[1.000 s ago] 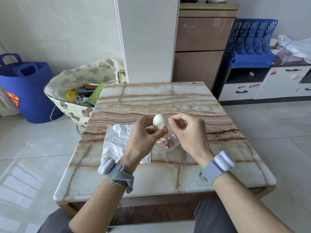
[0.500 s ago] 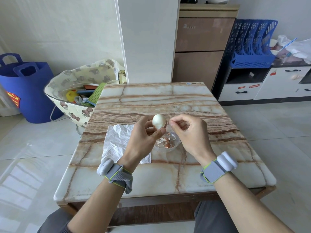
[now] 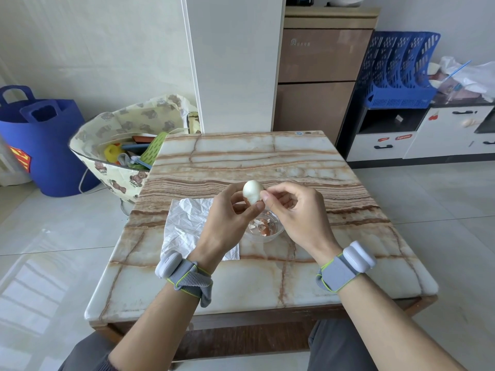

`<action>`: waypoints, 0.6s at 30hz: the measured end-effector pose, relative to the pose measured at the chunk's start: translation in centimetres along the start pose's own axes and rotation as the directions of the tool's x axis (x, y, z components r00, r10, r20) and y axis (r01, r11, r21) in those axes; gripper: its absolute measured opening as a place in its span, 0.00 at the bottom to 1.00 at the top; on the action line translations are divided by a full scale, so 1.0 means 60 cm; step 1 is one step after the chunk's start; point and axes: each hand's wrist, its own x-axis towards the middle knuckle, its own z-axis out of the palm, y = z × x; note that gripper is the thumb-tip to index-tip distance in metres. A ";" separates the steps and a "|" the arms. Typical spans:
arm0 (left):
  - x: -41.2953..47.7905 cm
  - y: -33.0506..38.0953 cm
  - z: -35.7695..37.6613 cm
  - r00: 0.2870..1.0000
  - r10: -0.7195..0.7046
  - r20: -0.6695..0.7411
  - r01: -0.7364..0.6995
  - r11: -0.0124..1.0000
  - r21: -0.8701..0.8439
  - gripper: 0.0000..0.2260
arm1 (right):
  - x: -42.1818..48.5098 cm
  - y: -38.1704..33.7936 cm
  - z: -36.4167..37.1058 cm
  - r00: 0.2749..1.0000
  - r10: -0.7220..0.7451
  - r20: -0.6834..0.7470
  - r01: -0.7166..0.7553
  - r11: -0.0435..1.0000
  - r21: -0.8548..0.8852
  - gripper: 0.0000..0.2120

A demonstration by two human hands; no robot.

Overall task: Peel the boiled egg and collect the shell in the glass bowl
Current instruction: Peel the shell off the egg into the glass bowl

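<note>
My left hand grips the boiled egg just above the glass bowl. My right hand pinches at its side; whether on a flake, I cannot tell. I judge the bare white slippery: a hard tug could gouge it, or flick shell outside the bowl.

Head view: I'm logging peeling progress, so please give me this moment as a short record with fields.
egg: held up above the marble table, upper part bare and white, lower part hidden
left hand: grips the egg from below
right hand: fingers pinch at the egg's right side
glass bowl: on the table, partly behind the hands
shell pieces: lying in the bowl
crumpled white sheet: on the table, left of the bowl
</note>
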 end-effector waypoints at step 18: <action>0.006 -0.005 0.003 0.998 -0.024 -0.053 0.024 1.000 -0.010 0.17 | 0.004 0.001 0.002 0.999 0.011 -0.040 -0.014 0.997 -0.077 0.06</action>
